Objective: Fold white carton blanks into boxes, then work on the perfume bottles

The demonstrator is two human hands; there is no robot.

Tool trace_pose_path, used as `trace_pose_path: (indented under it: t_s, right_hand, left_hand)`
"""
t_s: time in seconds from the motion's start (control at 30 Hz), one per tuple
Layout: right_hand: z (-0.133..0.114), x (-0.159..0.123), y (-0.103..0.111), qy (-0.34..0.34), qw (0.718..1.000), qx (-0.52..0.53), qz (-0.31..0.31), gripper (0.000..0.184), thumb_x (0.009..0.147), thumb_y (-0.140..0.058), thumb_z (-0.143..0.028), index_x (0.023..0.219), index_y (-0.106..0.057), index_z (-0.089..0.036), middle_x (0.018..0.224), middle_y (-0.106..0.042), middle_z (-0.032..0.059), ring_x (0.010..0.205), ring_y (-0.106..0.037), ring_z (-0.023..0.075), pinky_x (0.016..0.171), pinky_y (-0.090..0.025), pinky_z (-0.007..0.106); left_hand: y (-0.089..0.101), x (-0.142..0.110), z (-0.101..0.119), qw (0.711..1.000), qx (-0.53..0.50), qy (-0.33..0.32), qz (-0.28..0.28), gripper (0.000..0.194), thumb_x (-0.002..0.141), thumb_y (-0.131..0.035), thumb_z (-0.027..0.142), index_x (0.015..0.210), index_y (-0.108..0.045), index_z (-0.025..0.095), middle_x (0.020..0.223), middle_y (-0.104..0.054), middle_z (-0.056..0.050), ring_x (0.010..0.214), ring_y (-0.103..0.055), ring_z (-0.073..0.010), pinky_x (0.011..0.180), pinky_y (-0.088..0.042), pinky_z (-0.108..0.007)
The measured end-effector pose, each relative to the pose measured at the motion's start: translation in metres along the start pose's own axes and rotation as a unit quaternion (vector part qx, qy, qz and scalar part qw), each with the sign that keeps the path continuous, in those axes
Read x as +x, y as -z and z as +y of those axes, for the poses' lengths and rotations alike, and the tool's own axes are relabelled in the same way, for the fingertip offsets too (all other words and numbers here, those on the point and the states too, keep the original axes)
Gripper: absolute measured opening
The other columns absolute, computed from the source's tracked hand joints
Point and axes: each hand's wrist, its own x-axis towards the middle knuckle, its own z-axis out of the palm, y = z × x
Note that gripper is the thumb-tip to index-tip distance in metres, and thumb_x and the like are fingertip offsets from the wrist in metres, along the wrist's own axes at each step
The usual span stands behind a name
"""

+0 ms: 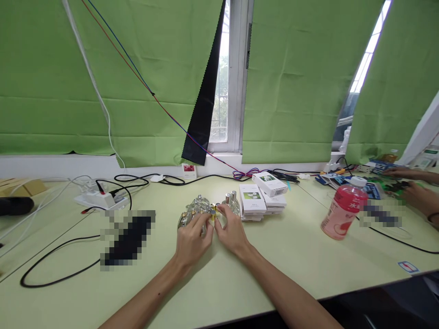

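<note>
In the middle of the table, my left hand and my right hand meet with their fingertips pinched together. Between them is a small yellow-and-silver piece; its exact kind is too small to make out. Just behind and left of my left hand lies a heap of shiny silvery metal parts, partly covered by the fingers. Two upright silvery cylinders stand right behind my right hand. Close on the right are stacked small white boxes with a green picture, one box lying askew on top.
A pink-labelled drink bottle stands to the right. Beyond it, another person's hands are over green and blue items. At left are a blurred-out dark object, a black cable and a white power strip. Cables run along the back.
</note>
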Motion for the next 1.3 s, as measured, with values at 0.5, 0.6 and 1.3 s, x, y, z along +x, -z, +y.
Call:
trace_pose_path:
  t_s: [0.5,0.6,1.3]
  right_hand:
    - [0.001,-0.005,-0.009,0.037,0.995,-0.090,0.013,0.036,0.088,-0.046,-0.006,0.120,-0.058,-0.016,0.113,-0.066,0.0142,0.106,-0.064,0.0273,0.086,-0.055,0.043]
    - [-0.002,-0.006,-0.011,0.068,0.992,-0.102,0.009,0.038,0.089,-0.044,-0.006,0.124,-0.056,-0.017,0.115,-0.064,0.0129,0.111,-0.059,0.0268,0.092,-0.053,0.044]
    - [0.006,0.006,-0.019,0.152,0.983,-0.101,-0.014,0.055,0.087,-0.041,-0.003,0.141,-0.043,-0.013,0.127,-0.058,0.0147,0.119,-0.048,0.0268,0.103,-0.048,0.048]
  left_hand:
    - [0.001,0.011,-0.018,0.969,-0.047,0.240,-0.045,0.020,0.094,-0.048,0.032,0.106,-0.059,0.021,0.112,-0.057,-0.010,0.112,-0.051,-0.0290,0.098,-0.043,-0.049]
    - [0.000,0.009,-0.016,0.964,-0.071,0.251,-0.053,0.019,0.095,-0.044,0.029,0.107,-0.056,0.021,0.112,-0.056,-0.010,0.112,-0.050,-0.0285,0.098,-0.044,-0.049]
    - [-0.005,0.006,-0.021,0.969,-0.048,0.238,-0.041,0.022,0.087,-0.048,0.021,0.108,-0.053,0.021,0.107,-0.059,-0.008,0.104,-0.057,-0.0258,0.088,-0.050,-0.041]
